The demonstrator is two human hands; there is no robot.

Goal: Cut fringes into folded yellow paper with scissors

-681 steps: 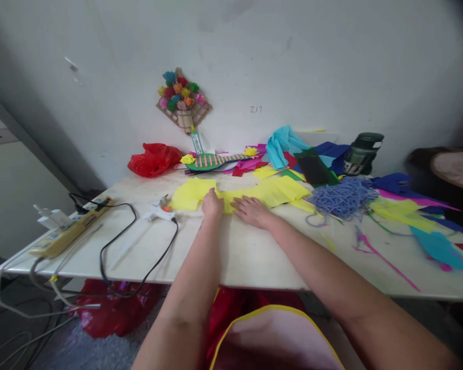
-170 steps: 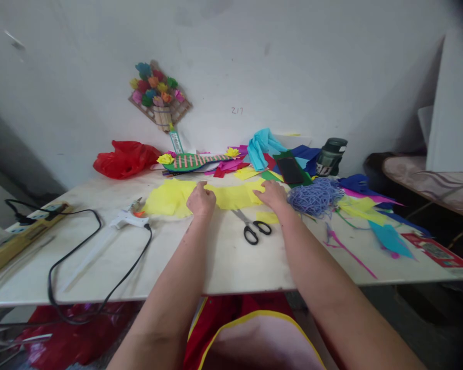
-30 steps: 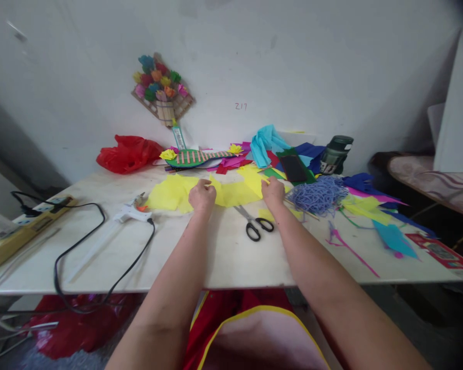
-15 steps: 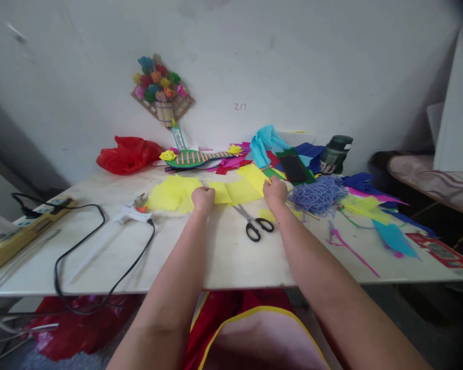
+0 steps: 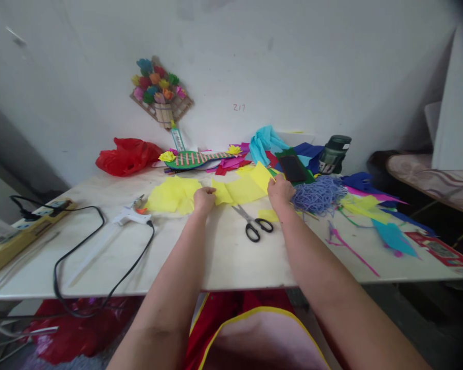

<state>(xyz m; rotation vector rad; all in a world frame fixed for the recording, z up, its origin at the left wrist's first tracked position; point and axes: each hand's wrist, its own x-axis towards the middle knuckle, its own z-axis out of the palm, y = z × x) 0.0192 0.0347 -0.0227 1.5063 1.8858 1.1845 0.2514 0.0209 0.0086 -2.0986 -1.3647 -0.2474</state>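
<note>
A strip of yellow crepe paper stretches between my two hands above the white table. My left hand is closed, pinching the strip's left end. At the other end, where the paper tilts up, my right hand is closed on its edge. More yellow paper sheets lie flat just left of my left hand. Below the strip, scissors with black handles rest with their blades toward the paper. A small yellow scrap lies by my right wrist.
A white glue gun with a black cord lies left, near a power strip. Purple shredded strands, a dark jar and coloured paper are at right. A decorated green piece and a red bag sit behind.
My right hand has shifted slightly right with the paper's end, which now tilts up more. My left hand has stayed nearly in place, its fingers turned a little.
</note>
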